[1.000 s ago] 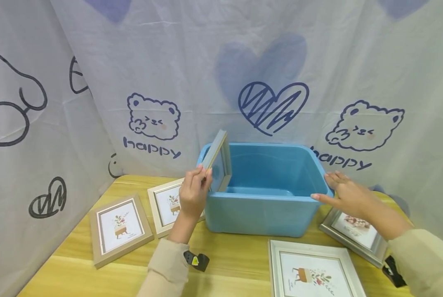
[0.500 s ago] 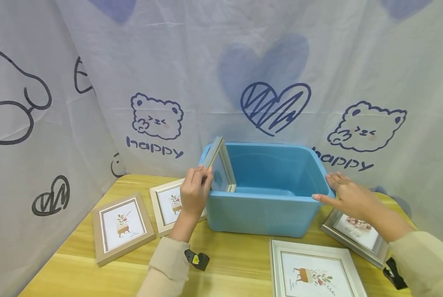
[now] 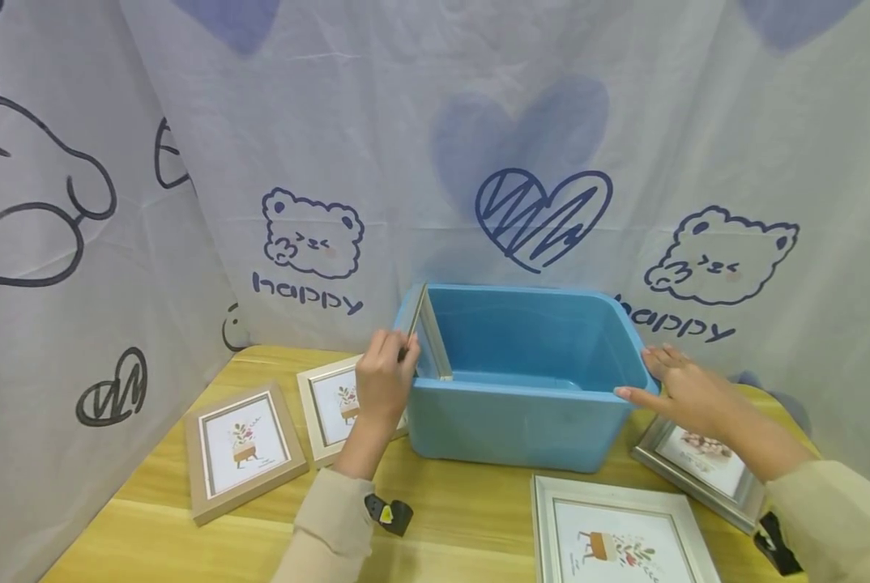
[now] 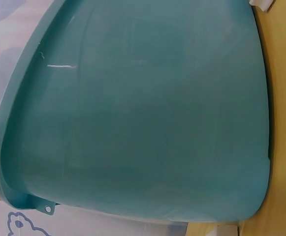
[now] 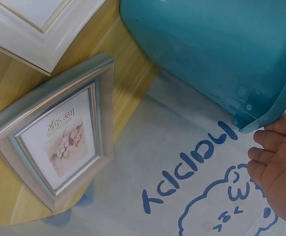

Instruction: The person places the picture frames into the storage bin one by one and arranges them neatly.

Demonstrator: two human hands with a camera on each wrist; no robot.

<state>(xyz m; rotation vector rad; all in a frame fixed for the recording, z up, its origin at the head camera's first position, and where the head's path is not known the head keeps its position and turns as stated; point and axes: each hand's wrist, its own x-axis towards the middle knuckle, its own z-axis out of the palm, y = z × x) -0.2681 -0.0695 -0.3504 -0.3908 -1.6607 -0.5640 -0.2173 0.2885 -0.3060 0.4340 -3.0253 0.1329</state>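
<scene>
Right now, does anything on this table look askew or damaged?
Slightly askew: the pale frame at front right has its plant picture lying sideways, while the tan frame at left shows a similar one roughly upright. No visible damage.

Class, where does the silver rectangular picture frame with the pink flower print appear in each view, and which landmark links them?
Head: silver rectangular picture frame at lower right.
Left wrist: not in it.
Right wrist: the frame sits left of centre.
Shared landmark: blue plastic tub, in all three.
</scene>
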